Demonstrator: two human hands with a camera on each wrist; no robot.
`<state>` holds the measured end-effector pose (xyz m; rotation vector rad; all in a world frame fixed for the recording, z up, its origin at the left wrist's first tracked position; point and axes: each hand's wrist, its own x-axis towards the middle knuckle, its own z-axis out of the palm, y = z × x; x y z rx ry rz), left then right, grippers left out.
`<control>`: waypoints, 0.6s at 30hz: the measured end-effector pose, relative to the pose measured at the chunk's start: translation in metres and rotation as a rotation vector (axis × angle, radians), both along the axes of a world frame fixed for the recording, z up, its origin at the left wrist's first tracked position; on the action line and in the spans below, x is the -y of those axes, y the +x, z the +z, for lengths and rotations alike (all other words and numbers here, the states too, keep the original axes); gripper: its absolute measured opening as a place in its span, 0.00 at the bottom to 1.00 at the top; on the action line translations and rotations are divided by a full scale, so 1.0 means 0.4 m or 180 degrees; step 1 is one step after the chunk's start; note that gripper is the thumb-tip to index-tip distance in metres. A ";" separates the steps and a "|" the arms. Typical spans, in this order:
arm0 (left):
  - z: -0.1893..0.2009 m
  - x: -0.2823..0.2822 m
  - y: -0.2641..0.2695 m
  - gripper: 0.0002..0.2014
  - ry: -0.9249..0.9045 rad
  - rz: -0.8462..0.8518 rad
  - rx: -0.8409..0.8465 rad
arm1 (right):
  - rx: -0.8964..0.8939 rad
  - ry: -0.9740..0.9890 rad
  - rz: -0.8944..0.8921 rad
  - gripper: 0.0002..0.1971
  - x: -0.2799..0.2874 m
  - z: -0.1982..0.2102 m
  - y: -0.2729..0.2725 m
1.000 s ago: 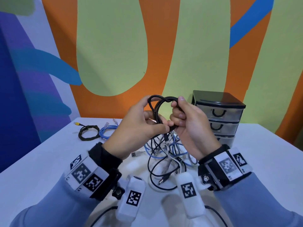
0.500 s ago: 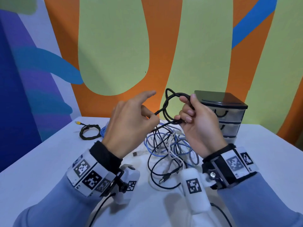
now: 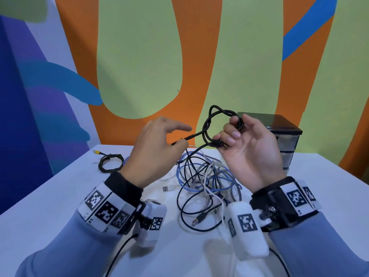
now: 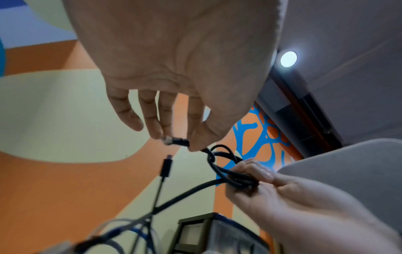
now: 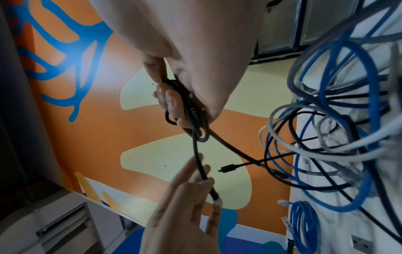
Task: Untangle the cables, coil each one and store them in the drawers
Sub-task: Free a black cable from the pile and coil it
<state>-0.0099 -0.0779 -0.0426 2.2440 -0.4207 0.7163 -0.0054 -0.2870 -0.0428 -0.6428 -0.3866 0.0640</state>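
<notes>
A black cable (image 3: 207, 124) is looped into a small coil held above the table. My right hand (image 3: 237, 134) grips the coil's loops between thumb and curled fingers (image 5: 172, 101). My left hand (image 3: 169, 136) pinches the free end just behind its plug (image 4: 175, 140) between thumb and fingers, the forefinger pointing out. The black cable (image 5: 197, 154) runs taut between both hands. Below them a tangle of blue, white, grey and black cables (image 3: 205, 176) lies on the white table (image 3: 50, 196). The black-topped drawer unit (image 3: 283, 140) stands behind my right hand, drawers shut.
A coiled dark cable with a yellow plug (image 3: 109, 160) and a coiled blue cable (image 5: 302, 221) lie at the table's far left. A loose USB plug (image 3: 166, 188) rests by my left wrist. The painted wall rises right behind the table.
Both hands have drawn apart and risen a little. The left hand slid along the black cable to its end, pulling it through the loop; the right hand keeps the coil.
</notes>
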 end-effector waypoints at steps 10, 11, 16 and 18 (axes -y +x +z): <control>0.003 0.040 -0.026 0.21 -0.1058 -0.1247 -0.0449 | -0.0078 -0.0628 0.0281 0.14 -0.010 0.004 -0.027; 0.002 0.038 -0.023 0.21 -0.0985 -0.1253 -0.0369 | -0.0106 -0.0744 0.0303 0.13 -0.007 0.004 -0.027; -0.003 0.021 -0.017 0.21 0.0266 -0.0878 0.0208 | -0.0061 -0.1832 0.0522 0.30 -0.010 0.013 -0.044; 0.000 0.012 -0.013 0.21 0.0654 -0.0843 0.0316 | -0.0037 -0.2111 0.0559 0.29 -0.016 0.014 -0.045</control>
